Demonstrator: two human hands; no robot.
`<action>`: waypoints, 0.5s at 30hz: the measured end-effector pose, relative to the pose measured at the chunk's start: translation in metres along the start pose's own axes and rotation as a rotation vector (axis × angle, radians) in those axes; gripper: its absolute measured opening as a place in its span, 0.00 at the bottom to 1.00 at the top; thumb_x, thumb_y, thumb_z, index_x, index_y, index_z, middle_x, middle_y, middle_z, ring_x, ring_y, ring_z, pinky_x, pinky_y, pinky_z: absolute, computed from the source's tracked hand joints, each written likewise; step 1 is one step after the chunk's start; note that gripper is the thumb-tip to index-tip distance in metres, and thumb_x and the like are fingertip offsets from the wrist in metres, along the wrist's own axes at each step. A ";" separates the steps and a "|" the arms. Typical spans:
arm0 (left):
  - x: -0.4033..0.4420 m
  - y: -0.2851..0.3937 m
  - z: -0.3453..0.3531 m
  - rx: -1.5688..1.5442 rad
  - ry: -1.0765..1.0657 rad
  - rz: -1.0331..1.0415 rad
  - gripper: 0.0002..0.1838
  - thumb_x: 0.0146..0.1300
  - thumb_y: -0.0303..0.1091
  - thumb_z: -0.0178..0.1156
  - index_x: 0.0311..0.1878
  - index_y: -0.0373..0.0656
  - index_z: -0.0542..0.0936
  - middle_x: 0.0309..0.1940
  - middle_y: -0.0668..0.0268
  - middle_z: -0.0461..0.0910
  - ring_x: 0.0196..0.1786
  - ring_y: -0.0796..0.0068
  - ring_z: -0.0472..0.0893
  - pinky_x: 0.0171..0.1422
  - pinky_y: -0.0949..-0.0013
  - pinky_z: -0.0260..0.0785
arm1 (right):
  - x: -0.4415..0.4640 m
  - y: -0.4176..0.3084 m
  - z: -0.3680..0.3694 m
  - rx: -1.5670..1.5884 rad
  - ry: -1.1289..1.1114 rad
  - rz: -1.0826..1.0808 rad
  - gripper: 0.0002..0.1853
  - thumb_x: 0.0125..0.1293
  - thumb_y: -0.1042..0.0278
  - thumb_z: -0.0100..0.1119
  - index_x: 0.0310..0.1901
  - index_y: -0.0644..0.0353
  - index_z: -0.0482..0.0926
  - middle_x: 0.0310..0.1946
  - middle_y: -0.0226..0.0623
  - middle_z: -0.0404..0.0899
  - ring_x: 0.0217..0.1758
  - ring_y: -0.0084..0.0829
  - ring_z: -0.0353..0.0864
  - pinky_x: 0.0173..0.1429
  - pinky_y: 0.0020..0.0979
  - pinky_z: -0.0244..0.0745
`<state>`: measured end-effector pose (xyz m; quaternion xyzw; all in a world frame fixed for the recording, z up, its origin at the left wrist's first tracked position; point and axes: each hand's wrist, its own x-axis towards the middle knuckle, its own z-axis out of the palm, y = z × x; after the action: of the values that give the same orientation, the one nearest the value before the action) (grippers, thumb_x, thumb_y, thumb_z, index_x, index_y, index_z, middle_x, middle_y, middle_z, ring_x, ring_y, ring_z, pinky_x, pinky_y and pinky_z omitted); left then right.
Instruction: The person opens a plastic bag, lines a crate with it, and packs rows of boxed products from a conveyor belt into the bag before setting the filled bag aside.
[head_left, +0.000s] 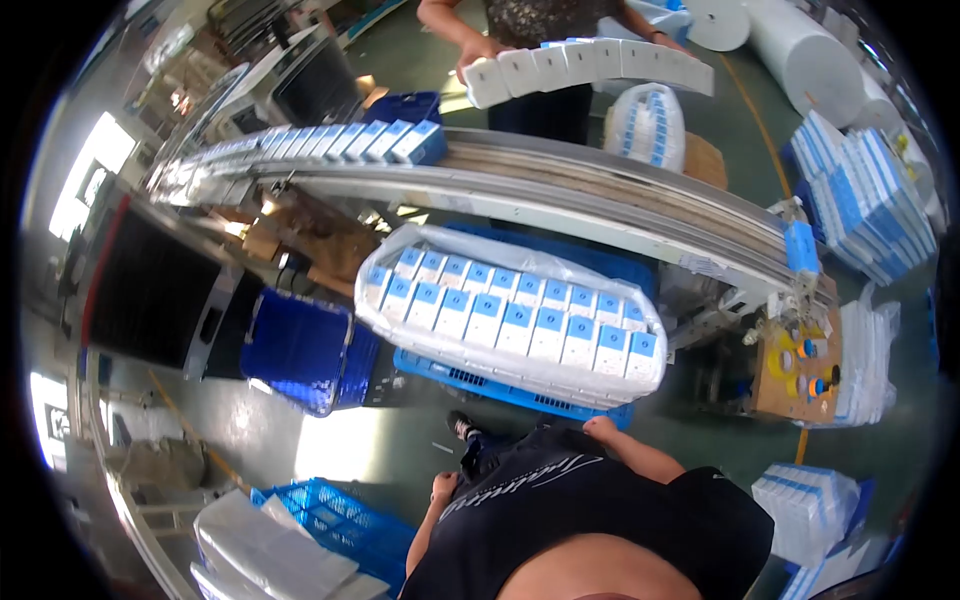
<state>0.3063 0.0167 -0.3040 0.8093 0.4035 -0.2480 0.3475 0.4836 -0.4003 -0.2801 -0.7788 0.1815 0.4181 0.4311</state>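
Your bag (500, 364) at twelve o'clock holds two rows of boxes (516, 328), mouth unclosed, with cartons (355, 141) left on the conveyor (600, 184) at eleven; your left hand (445, 486) and right hand (600, 428) look curled, holding what, if anything, I can't tell.

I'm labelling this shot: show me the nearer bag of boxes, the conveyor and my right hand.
Nearer bag (490, 363), head view: front plastic wall.
Conveyor (600, 178), head view: bare belt.
Right hand (601, 428), head view: middle.
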 end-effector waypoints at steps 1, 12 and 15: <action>0.005 -0.005 0.000 0.007 -0.039 0.053 0.21 0.56 0.51 0.58 0.40 0.43 0.85 0.36 0.54 0.85 0.45 0.59 0.84 0.51 0.62 0.74 | -0.004 -0.003 0.000 0.032 0.034 0.029 0.10 0.52 0.60 0.58 0.21 0.57 0.81 0.17 0.32 0.78 0.19 0.26 0.74 0.26 0.32 0.69; 0.016 -0.003 0.004 0.023 -0.010 0.136 0.20 0.55 0.49 0.59 0.39 0.41 0.85 0.32 0.51 0.84 0.42 0.56 0.84 0.48 0.59 0.74 | 0.011 0.005 0.004 0.193 -0.004 0.094 0.09 0.56 0.64 0.59 0.24 0.58 0.81 0.18 0.32 0.78 0.15 0.27 0.74 0.19 0.30 0.69; 0.015 0.001 0.002 0.051 -0.003 0.107 0.21 0.55 0.49 0.59 0.39 0.39 0.85 0.32 0.50 0.84 0.42 0.55 0.84 0.48 0.58 0.73 | 0.000 -0.001 0.000 0.212 -0.041 0.111 0.07 0.57 0.67 0.58 0.26 0.59 0.79 0.19 0.34 0.78 0.16 0.28 0.75 0.21 0.31 0.72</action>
<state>0.3149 0.0215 -0.3152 0.8380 0.3528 -0.2403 0.3399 0.4841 -0.4002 -0.2797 -0.7090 0.2587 0.4355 0.4906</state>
